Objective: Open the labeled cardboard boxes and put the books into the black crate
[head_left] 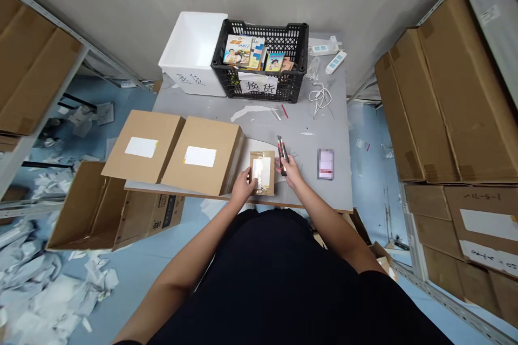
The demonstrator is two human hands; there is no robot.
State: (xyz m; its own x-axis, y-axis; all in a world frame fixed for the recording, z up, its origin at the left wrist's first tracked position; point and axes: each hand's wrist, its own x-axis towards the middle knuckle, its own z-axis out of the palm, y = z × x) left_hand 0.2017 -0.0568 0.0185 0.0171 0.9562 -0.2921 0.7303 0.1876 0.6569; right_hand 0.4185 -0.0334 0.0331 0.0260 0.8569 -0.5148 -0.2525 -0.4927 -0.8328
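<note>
Work area, overhead view from the head camera. Steel shelving units flank both sides, stacked with cardboard cartons; paper scraps lie on the blue floor.

Grey work table, carrying: one white plastic bin, marked in handwriting; one black plastic crate with a paper sign in Chinese, holding illustrated books, partly hidden by its mesh wall. Two flat closed cardboard boxes with white labels lie side by side at left. One open cardboard carton sits beyond the table's left edge, apparently lower. Far right corner: two white power strips and a coiled white cable.

Near edge, centre: one small kraft parcel, taped, white label, just beside the nearer cardboard box. Left hand lies on its left side, fingers over the label; whether they grip or only press cannot be told. Right hand, just beside the parcel's right edge, is closed around a red-and-black utility knife, tip pointing away from the person. Blade hard to make out. To the right, one small flat rectangular item, pixelated and unidentifiable.
</note>
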